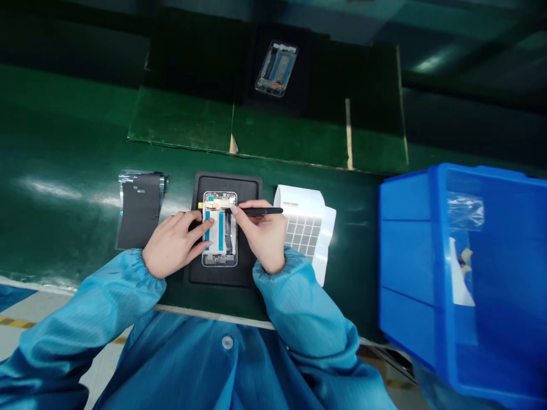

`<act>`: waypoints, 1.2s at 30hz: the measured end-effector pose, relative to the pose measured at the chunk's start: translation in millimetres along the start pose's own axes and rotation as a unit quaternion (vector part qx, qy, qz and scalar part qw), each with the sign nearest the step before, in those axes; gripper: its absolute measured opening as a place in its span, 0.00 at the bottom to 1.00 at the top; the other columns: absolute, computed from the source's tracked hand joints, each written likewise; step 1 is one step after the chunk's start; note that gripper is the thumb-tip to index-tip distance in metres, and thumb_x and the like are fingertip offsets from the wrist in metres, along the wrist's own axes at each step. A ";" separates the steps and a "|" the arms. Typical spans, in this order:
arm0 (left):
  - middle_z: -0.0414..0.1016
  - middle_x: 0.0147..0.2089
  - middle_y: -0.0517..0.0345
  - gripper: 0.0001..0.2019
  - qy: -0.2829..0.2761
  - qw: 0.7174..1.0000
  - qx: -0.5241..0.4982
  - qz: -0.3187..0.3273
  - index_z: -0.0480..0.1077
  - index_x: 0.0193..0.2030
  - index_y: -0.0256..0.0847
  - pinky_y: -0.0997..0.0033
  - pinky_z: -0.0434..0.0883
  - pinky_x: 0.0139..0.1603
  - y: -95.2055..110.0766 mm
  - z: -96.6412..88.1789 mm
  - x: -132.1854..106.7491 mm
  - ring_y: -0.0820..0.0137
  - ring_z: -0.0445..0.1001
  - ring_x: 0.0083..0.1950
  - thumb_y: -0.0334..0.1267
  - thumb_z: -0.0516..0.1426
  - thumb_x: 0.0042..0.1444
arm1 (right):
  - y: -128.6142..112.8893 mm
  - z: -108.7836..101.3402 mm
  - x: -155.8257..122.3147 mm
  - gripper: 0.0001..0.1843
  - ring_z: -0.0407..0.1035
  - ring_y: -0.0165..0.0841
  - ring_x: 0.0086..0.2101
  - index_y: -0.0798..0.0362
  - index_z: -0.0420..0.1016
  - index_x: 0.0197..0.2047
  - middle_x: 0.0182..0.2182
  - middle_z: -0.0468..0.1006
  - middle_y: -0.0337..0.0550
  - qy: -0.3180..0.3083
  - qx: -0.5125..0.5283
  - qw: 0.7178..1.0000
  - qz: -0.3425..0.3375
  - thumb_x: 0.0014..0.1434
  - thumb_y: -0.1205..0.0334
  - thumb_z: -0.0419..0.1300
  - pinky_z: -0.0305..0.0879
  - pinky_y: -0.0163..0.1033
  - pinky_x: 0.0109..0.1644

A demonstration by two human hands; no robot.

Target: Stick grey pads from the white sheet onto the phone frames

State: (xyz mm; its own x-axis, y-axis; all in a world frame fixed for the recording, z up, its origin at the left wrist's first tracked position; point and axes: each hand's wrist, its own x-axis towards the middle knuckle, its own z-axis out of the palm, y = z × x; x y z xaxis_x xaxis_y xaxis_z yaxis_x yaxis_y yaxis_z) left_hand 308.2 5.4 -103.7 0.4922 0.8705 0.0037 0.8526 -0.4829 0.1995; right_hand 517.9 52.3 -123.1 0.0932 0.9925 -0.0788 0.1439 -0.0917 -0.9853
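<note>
Opened silver-framed phone chassis (219, 229), back side up with white battery area, two teal adhesive strips and exposed boards at top, lies in a black rectangular foam tray (248, 188) on the green bench mat (64, 171). Left hand (173, 245) presses fingers flat on the chassis's left edge; right hand (265, 233) pinches a thin black stylus-like tool (256, 211), tip touching the upper right of the chassis. White sheet of small grey square stickers (305, 230) just right of tray, grey film pack (140, 209) left, blue plastic bin (465, 273) far right.

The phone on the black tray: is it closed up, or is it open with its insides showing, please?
Open. The phone lies flat in the black tray with no cover; blue strips and inner parts show.
</note>
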 end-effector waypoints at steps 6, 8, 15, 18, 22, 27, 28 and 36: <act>0.72 0.51 0.46 0.23 -0.028 0.999 0.036 -0.021 0.67 0.65 0.42 0.56 0.69 0.45 5.2 -4.6 10.9 0.56 0.71 0.48 0.49 0.53 0.67 | -0.4 0.4 0.3 0.08 0.79 0.33 0.32 0.51 0.80 0.36 0.32 0.82 0.39 -0.002 0.007 1.000 -0.006 0.55 0.59 0.72 0.78 0.37 0.37; 0.72 0.51 0.46 0.25 -0.049 0.997 0.053 -0.031 0.65 0.67 0.42 0.55 0.68 0.44 9.4 -5.4 15.7 0.55 0.70 0.47 0.50 0.52 0.68 | -0.1 0.5 0.3 0.08 0.79 0.33 0.32 0.51 0.80 0.35 0.32 0.82 0.39 0.000 0.008 1.000 -0.007 0.55 0.59 0.72 0.78 0.37 0.37; 0.70 0.52 0.47 0.26 -0.077 0.995 0.055 -0.037 0.61 0.69 0.44 0.56 0.67 0.45 9.9 -7.6 18.1 0.55 0.70 0.48 0.52 0.49 0.69 | 2.0 -0.4 -0.8 0.08 0.79 0.34 0.33 0.51 0.80 0.36 0.32 0.82 0.39 -0.002 0.013 1.000 -0.005 0.55 0.58 0.72 0.79 0.38 0.38; 0.70 0.50 0.48 0.25 -0.084 0.994 0.048 -0.042 0.62 0.69 0.46 0.58 0.67 0.45 8.1 -9.5 19.9 0.56 0.70 0.47 0.51 0.50 0.69 | 1.8 -0.1 -0.5 0.09 0.79 0.34 0.33 0.51 0.80 0.36 0.32 0.82 0.40 -0.004 0.008 1.000 -0.005 0.55 0.58 0.72 0.79 0.39 0.38; 0.69 0.49 0.49 0.25 -0.081 0.996 0.039 -0.030 0.61 0.70 0.47 0.57 0.69 0.45 4.2 -8.4 18.4 0.57 0.70 0.46 0.50 0.51 0.69 | 3.1 0.3 0.2 0.08 0.79 0.34 0.33 0.51 0.80 0.36 0.32 0.82 0.39 -0.001 0.005 1.000 -0.010 0.55 0.58 0.72 0.79 0.38 0.38; 0.68 0.55 0.45 0.24 -0.041 0.999 0.006 -0.003 0.65 0.67 0.43 0.56 0.71 0.50 -1.9 -4.7 4.1 0.56 0.70 0.51 0.48 0.53 0.68 | 4.6 0.2 -0.6 0.08 0.79 0.34 0.33 0.51 0.80 0.37 0.33 0.83 0.39 -0.002 0.007 1.000 -0.007 0.55 0.58 0.72 0.79 0.38 0.38; 0.68 0.56 0.45 0.23 -0.039 0.999 0.002 0.000 0.65 0.67 0.43 0.56 0.71 0.50 -2.2 -4.4 2.1 0.56 0.70 0.52 0.47 0.53 0.68 | 4.4 0.3 -0.7 0.08 0.79 0.34 0.33 0.51 0.80 0.37 0.33 0.83 0.40 -0.002 0.007 1.000 -0.008 0.55 0.58 0.72 0.79 0.38 0.38; 0.70 0.55 0.43 0.26 -0.035 0.999 -0.008 -0.020 0.64 0.68 0.39 0.52 0.74 0.51 -1.6 -3.3 5.0 0.54 0.71 0.51 0.48 0.54 0.67 | 1.6 0.5 0.3 0.09 0.79 0.35 0.33 0.51 0.80 0.36 0.32 0.83 0.40 0.002 0.004 1.000 -0.006 0.55 0.57 0.72 0.79 0.39 0.38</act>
State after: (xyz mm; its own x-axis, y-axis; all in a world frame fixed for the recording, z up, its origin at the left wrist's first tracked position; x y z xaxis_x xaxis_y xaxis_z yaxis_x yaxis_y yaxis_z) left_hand 308.7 10.8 -100.7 0.4687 0.8804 -0.0727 0.8696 -0.4454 0.2133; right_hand 517.6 52.5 -124.8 0.0945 0.9933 -0.0665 0.1365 -0.0791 -0.9875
